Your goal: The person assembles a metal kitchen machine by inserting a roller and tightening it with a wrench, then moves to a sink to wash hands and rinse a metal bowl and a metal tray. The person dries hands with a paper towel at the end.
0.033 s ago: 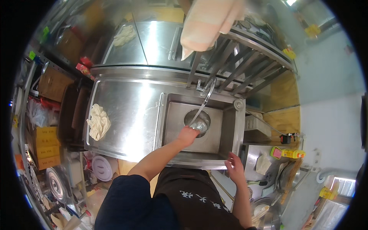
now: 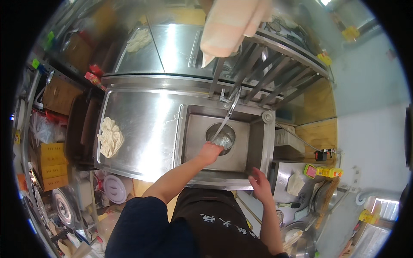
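A round metal pot [image 2: 232, 138] sits inside the stainless steel sink [image 2: 241, 165], and the faucet [image 2: 232, 105] sends a stream of water into it. My left hand [image 2: 210, 154] is closed on the pot's near rim, its fingertips partly hidden. Some water shows at the bottom of the pot. By the sink's front right corner, my right hand [image 2: 260, 185] hovers with fingers apart and nothing in it.
Left of the sink, a crumpled cream cloth [image 2: 110, 137] lies on the steel drainboard [image 2: 146, 124]. A slatted metal rack [image 2: 275, 73] rises behind the sink. A pale cloth [image 2: 232, 30] hangs overhead. To the right stands a yellow bottle [image 2: 329, 172].
My right hand has shifted slightly left and up, toward the sink's front edge. My left hand stays on the pot's rim.
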Demonstrator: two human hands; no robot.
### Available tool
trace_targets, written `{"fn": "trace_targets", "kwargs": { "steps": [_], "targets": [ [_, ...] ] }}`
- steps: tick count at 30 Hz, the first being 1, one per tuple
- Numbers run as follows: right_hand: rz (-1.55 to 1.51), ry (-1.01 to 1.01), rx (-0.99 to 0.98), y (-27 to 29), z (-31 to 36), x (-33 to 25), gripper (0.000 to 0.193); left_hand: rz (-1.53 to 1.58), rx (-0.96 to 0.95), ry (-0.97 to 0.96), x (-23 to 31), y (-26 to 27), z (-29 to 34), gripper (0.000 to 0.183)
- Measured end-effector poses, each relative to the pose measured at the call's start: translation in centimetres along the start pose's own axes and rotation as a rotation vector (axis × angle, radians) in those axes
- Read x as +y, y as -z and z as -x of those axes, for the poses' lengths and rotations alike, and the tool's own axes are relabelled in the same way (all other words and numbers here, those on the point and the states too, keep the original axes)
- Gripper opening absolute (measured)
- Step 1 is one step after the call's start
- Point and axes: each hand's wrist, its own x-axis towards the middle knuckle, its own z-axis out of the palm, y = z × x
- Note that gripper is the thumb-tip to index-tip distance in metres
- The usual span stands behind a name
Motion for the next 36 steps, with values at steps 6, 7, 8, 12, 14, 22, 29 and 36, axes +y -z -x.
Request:
{"fn": "trace_targets", "kwargs": {
  "steps": [6,7,8,12,14,22,29,36],
  "targets": [
    [-0.431,-0.543,-0.182,-9.3,-13.1,1.2,0.073,-0.054,-0.084,0.055,1.3,-0.7,1.1,0.013],
    [-0.447,-0.552,-0.218,-11.0,-14.5,1.3,0.072,-0.068,-0.086,0.050,1.6,-0.9,1.4,0.013],
    [-0.577,-0.587,-0.280,-12.2,-15.4,1.7,0.059,-0.078,-0.080,0.038,2.0,-1.2,1.8,0.013],
    [-0.769,-0.666,-0.358,-14.0,-17.2,4.3,0.038,-0.040,-0.231,0.113,2.8,-2.2,3.3,0.016],
    [-0.701,-0.685,-0.272,-14.4,-18.9,5.7,0.033,-0.038,-0.014,0.116,2.6,-2.6,3.9,0.022],
    [-0.710,-0.766,-0.393,-19.3,-21.6,10.0,0.032,-0.198,-0.172,0.217,-0.2,-4.0,5.4,0.025],
    [-0.856,-0.505,-0.400,-19.0,-24.1,11.8,0.030,-0.227,-0.033,0.146,-0.9,-8.0,3.2,0.016],
    [-0.754,-0.638,-0.256,-18.9,-25.4,12.9,0.025,-0.343,0.139,0.101,-2.4,-10.1,1.8,0.016]
  ]
}}
